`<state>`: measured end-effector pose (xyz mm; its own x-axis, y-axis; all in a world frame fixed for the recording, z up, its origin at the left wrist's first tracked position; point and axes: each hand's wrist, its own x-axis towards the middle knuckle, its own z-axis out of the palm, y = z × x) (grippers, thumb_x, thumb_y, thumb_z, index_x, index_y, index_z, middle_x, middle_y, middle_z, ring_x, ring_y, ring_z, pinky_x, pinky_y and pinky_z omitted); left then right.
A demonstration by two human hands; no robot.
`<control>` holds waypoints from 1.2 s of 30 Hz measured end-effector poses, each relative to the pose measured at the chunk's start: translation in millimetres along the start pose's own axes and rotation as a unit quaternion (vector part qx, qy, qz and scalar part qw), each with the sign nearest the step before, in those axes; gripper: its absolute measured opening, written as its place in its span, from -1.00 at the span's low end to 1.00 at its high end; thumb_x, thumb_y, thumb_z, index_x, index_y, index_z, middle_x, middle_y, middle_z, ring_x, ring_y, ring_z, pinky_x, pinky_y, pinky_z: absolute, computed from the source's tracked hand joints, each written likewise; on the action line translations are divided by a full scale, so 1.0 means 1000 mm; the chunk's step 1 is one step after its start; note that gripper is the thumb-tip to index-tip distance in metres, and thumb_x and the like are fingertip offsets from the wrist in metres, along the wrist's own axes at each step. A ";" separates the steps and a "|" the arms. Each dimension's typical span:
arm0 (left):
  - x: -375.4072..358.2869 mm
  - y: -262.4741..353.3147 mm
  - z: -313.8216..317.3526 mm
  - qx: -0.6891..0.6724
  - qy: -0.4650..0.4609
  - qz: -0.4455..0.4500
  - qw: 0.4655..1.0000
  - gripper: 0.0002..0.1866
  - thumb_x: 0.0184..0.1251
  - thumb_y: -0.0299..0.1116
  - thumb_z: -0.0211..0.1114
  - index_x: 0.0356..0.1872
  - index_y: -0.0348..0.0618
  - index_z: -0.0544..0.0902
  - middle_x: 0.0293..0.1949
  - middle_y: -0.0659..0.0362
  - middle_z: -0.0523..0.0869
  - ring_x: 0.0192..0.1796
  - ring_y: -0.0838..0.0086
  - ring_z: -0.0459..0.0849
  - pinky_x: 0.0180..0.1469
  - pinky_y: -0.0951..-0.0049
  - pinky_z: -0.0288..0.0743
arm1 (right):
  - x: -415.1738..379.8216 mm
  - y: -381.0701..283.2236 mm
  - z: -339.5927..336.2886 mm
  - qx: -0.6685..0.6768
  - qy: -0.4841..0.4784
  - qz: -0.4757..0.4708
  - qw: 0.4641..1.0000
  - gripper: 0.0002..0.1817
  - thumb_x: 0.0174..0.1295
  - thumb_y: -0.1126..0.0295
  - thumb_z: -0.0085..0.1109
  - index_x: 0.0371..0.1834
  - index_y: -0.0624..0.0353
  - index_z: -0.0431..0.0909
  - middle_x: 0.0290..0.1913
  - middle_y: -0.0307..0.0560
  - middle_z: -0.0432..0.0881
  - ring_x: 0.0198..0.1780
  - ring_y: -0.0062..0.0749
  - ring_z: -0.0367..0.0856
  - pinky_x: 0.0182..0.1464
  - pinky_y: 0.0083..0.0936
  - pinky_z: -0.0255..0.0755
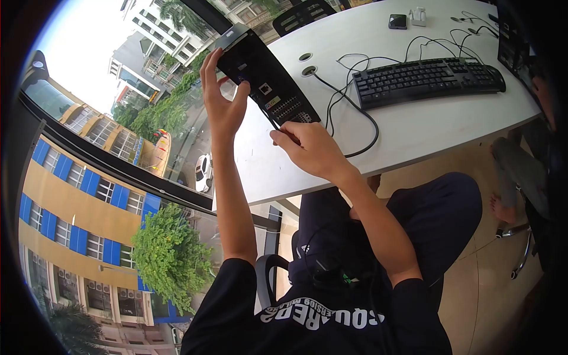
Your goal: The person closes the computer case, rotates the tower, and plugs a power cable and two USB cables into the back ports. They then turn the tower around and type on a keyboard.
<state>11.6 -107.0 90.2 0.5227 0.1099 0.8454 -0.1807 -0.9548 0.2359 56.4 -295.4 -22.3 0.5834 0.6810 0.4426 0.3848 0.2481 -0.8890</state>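
Note:
A slim black desktop computer tower (260, 71) stands at the table's far left, its back panel with several ports facing me. My left hand (223, 109) is at the tower's left side, fingers spread along its edge and thumb against the back panel. Close to the panel's lower end, my right hand (310, 147) is closed in a pinch on a black cable (267, 112). That cable runs up along the panel's left edge; its end is hard to make out. Another black cable stretch (374, 127) loops from a table hole towards my right wrist.
A black keyboard (429, 80) lies on the white table (260, 171), with thin cables behind it. Farther back are a small black box (397, 22) and a white adapter (418, 16). A window borders the left. Another person's leg (520, 171) shows at right.

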 end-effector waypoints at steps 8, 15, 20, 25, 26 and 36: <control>0.000 -0.001 -0.013 0.027 -0.047 0.027 0.998 -0.08 0.17 -0.45 0.52 0.65 0.04 0.42 0.63 0.03 0.40 0.56 0.16 0.51 0.39 0.12 0.62 | -0.002 0.000 -0.003 -0.017 0.022 -0.019 0.999 -0.62 0.60 0.19 0.26 -0.18 0.35 0.78 -0.50 -0.04 0.69 -0.51 -0.45 0.48 -0.36 -0.37 0.34; 0.003 -0.006 -0.025 0.062 -0.092 0.052 0.992 0.06 0.10 -0.31 0.74 0.69 0.07 0.39 0.66 0.03 0.38 0.59 0.13 0.50 0.40 0.12 0.63 | -0.002 0.005 -0.005 -0.021 0.037 -0.026 0.999 -0.63 0.57 0.19 0.30 -0.19 0.35 0.76 -0.51 -0.05 0.67 -0.50 -0.43 0.50 -0.35 -0.38 0.36; 0.003 -0.003 -0.025 0.058 -0.094 0.052 0.993 0.11 0.07 -0.27 0.79 0.70 0.04 0.37 0.66 0.03 0.38 0.58 0.14 0.50 0.39 0.13 0.63 | -0.004 0.003 -0.007 -0.037 0.036 -0.025 0.998 -0.65 0.54 0.20 0.34 -0.19 0.36 0.75 -0.52 -0.05 0.66 -0.52 -0.42 0.48 -0.36 -0.39 0.36; 0.004 -0.006 -0.024 0.058 -0.094 0.059 0.992 0.11 0.09 -0.29 0.78 0.70 0.02 0.35 0.67 0.03 0.36 0.58 0.14 0.50 0.39 0.13 0.63 | -0.005 0.005 -0.007 -0.038 0.040 -0.029 0.998 -0.66 0.53 0.20 0.35 -0.20 0.35 0.74 -0.53 -0.07 0.66 -0.53 -0.45 0.47 -0.37 -0.41 0.34; 0.004 -0.007 -0.024 0.057 -0.094 0.060 0.992 0.11 0.10 -0.28 0.78 0.71 0.02 0.35 0.67 0.03 0.36 0.58 0.14 0.49 0.38 0.13 0.63 | -0.005 0.003 -0.008 -0.036 0.039 -0.026 0.998 -0.66 0.53 0.21 0.35 -0.20 0.34 0.74 -0.54 -0.08 0.65 -0.53 -0.47 0.48 -0.37 -0.41 0.35; 0.003 -0.010 -0.023 0.072 -0.089 0.087 0.990 0.09 0.15 -0.25 0.76 0.71 0.03 0.34 0.67 -0.01 0.34 0.59 0.10 0.46 0.34 0.15 0.64 | -0.007 -0.006 -0.012 -0.027 0.023 -0.004 0.999 -0.64 0.54 0.17 0.29 -0.11 0.32 0.78 -0.39 0.17 0.79 -0.40 -0.01 0.76 -0.21 -0.21 0.60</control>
<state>-4.1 -91.0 101.0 0.6356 -0.0970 0.7659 -0.1666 -0.9859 0.0133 58.8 -310.2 -18.9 0.6114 0.6473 0.4552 0.4265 0.2150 -0.8786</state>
